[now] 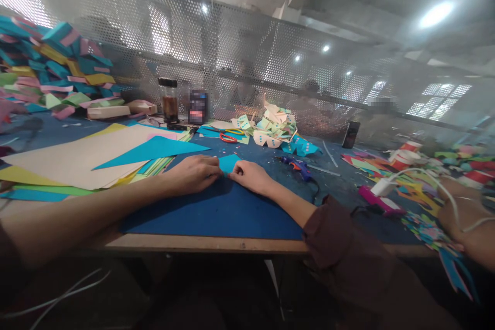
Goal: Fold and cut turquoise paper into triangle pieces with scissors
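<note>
A small piece of bright blue paper (229, 162) lies on the dark blue table mat (216, 216), between my two hands. From the left, my left hand (198, 173) is closed, its curled fingers on the paper's left edge. My right hand (253, 175) pinches the paper's right edge with thumb and finger. Most of the paper's lower part is hidden by the fingers. Beside my left forearm is a stack of coloured sheets (85, 152), with a folded blue sheet (154, 150) on top.
Scissors (228, 137) and a pile of cut paper pieces (276, 126) lie beyond my hands. A glue gun (296, 166) rests to the right, near a pink power strip (381, 201). A jar (168, 100) and phone (198, 106) stand behind. Another person's arm (464, 216) is at far right.
</note>
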Available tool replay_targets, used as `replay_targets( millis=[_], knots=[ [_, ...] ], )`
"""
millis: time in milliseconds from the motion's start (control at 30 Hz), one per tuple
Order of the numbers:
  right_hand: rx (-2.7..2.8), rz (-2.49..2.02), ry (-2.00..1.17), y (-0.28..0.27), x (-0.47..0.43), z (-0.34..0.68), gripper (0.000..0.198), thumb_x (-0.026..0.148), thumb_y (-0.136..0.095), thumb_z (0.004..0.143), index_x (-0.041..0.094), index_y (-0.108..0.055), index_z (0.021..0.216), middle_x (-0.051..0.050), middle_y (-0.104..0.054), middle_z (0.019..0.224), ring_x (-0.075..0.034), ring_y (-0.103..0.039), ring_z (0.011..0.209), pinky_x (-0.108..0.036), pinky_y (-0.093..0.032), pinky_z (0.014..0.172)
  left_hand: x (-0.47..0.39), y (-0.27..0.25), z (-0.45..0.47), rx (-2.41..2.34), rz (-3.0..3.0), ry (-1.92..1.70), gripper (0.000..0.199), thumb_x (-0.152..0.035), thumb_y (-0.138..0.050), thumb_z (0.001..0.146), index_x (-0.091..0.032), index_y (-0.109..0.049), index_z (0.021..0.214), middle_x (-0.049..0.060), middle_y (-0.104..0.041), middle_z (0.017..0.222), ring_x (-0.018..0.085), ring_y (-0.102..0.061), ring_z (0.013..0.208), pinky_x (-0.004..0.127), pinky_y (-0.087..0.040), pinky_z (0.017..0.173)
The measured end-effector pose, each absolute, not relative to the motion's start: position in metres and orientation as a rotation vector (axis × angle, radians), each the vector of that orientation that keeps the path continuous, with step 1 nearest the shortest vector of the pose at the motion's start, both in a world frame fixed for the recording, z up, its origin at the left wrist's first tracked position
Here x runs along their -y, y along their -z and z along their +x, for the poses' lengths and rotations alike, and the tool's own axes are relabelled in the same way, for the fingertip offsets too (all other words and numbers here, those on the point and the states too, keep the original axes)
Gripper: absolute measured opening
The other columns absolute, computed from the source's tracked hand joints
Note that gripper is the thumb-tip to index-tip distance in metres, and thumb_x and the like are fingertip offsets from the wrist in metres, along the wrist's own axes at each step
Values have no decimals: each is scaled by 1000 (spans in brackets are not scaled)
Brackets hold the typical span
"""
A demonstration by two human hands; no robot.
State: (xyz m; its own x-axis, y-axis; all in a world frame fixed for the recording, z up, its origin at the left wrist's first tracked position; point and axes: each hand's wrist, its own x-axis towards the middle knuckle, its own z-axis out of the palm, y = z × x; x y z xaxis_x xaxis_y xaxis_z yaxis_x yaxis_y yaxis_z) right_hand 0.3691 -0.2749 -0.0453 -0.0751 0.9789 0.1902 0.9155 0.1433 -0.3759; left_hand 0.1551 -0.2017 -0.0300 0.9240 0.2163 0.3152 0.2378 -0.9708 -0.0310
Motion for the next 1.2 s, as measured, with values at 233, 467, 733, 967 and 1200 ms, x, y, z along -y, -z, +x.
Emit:
replay_targets(
  millis=[233,467,733,967,1200],
  knots=[
    [2039,-1866,-230,40,278,368,20,39,-64,92,20,-64,83,-4,-72,88,-17,-61,77,-25,-33,60,207,32,155,275,-2972,480,26,-16,-45,97,-17,-71,94,8,-65,93,20,-62,87,29,-48,78],
    [2054,-1845,-278,40,276,376,21,39,-66,90,20,-65,82,-3,-72,87,-16,-61,76,-24,-34,62,213,31,156,325,-2877,383,26,-13,-47,96,-19,-71,103,6,-63,92,20,-61,86,29,-48,75],
    [2082,-1851,-317,38,276,385,22,39,-68,89,19,-67,82,-2,-72,85,-15,-62,76,-24,-35,62,215,30,160,259,-2891,381,24,-8,-47,93,-17,-69,97,6,-63,93,19,-61,88,27,-48,79],
    [2106,-1880,-383,30,278,391,21,38,-69,88,18,-69,82,-2,-72,84,-15,-62,76,-23,-36,62,218,27,165,216,-2797,303,20,-12,-51,92,-17,-70,98,6,-65,90,21,-63,85,31,-48,75],
    [2115,-1877,-450,26,280,400,20,35,-70,86,15,-68,82,-1,-69,79,-14,-60,72,-23,-35,61,216,30,171,170,-2837,341,25,-8,-50,89,-18,-70,98,7,-65,91,22,-62,90,32,-50,81]
  ],
)
